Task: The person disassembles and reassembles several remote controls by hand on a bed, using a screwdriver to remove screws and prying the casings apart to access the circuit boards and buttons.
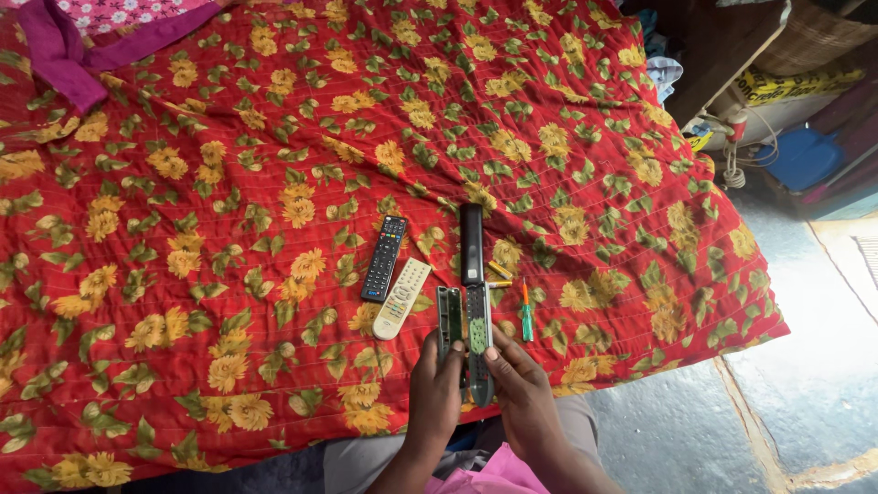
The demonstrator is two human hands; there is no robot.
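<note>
Left hand point(437, 380) clamps shell half point(448, 320), right hand point(521, 384) grips board half point(477, 343). Risk: twist cracks clips; parts lost in quilt point(274, 137) folds.

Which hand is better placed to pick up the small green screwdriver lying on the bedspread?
Probably the right hand: the green screwdriver lies just above it. The left hand sits farther off, gripping the opened remote.

Home bedroom. Bed point(229, 229) spread with red quilt point(384, 119) printed in yellow flowers; pink floral cloth point(101, 23) at far left corner. Bare stone floor point(805, 366) at right. Wooden shelf point(722, 55), woven basket point(809, 37) and coiled white cable point(736, 165) at far right.
</note>
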